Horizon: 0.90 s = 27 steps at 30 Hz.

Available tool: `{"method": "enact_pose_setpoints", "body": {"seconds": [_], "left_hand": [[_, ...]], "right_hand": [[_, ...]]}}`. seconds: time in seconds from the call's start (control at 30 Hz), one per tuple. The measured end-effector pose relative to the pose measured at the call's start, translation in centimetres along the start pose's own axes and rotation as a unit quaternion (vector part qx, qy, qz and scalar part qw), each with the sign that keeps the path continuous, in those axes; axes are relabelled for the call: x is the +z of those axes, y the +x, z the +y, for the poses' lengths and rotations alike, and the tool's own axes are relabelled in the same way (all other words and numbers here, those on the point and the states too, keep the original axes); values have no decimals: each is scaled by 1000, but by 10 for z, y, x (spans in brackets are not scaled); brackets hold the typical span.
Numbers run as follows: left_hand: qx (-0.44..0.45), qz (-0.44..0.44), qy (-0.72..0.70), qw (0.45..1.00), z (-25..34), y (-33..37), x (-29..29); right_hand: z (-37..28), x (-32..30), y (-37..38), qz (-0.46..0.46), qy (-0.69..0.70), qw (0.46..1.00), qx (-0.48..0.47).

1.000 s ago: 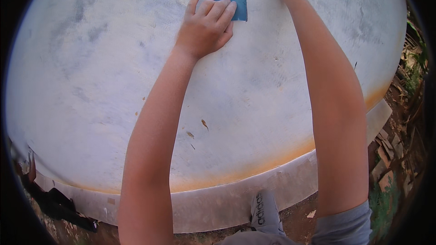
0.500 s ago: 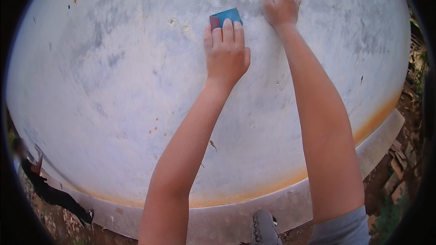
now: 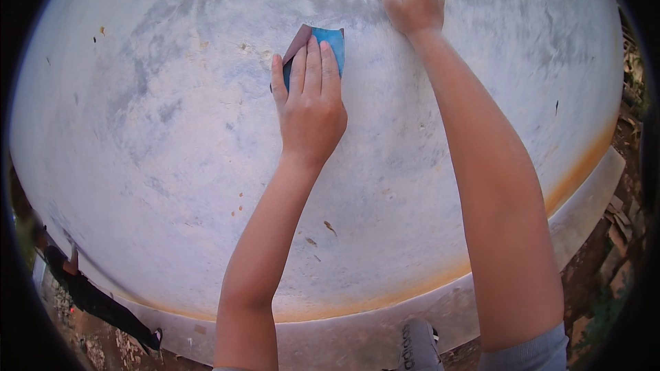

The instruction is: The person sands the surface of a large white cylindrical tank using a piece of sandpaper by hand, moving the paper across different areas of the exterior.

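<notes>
Though two hands (image 3: 311, 113) (image 3: 418, 5), one sheet (image 3: 335, 36).

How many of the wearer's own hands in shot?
2. Left hand: fingers spread over the blue sheet. Right hand: on the pale curved surface, higher and further right; top edge crops some fingers.
</notes>
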State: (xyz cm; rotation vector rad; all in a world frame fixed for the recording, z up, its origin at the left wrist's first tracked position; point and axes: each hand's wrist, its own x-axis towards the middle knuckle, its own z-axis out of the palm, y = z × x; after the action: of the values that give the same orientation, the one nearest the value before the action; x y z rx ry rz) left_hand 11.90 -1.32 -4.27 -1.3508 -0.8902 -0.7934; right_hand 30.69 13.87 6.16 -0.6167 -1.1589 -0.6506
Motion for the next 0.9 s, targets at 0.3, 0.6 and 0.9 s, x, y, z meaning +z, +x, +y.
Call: {"method": "enact_pose_setpoints", "body": {"seconds": [0.3,0.6,0.9], "left_hand": [[-50,-76,-1,996,-65,-98,-22],[-47,-18,-2,999,-87,-126,3],[-77,-25,114,990,-70,-117,-5]], "right_hand": [[-32,-23,16,-97,-98,990,40],[-108,15,-18,-67,-32,986,-151],[-104,14,-20,-87,7,989,-117]]}}
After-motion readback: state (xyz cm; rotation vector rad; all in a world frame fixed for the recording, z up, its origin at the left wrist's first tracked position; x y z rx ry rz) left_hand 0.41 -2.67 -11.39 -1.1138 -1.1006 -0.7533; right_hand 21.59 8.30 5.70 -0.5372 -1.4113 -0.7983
